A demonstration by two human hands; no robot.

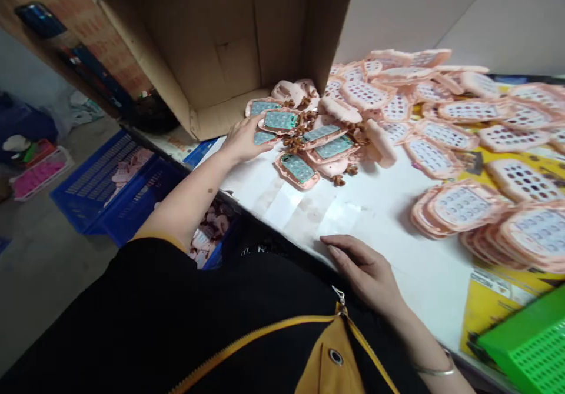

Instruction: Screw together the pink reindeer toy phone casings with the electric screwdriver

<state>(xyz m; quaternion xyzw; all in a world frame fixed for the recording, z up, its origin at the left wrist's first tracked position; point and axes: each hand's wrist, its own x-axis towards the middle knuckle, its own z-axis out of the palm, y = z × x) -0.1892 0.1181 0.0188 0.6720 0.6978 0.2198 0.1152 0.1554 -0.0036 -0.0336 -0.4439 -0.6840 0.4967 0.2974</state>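
My left hand (244, 140) reaches out to a heap of pink plastic shells with green circuit boards (304, 141) lying in front of an open cardboard box (212, 47). Its fingers curl over one shell with a board (279, 121) at the heap's left edge. My right hand (364, 267) lies flat on the white table (379, 206) near its front edge, fingers stretched out, holding nothing. To the right, stacks of pink keypad covers (463, 206) with rows of holes are spread over the table.
A blue crate (112, 185) with pink parts stands on the floor at the left, and a pink basket (37, 173) sits further left. A green basket (529, 341) is at the lower right. A white carton (419, 6) stands behind the covers.
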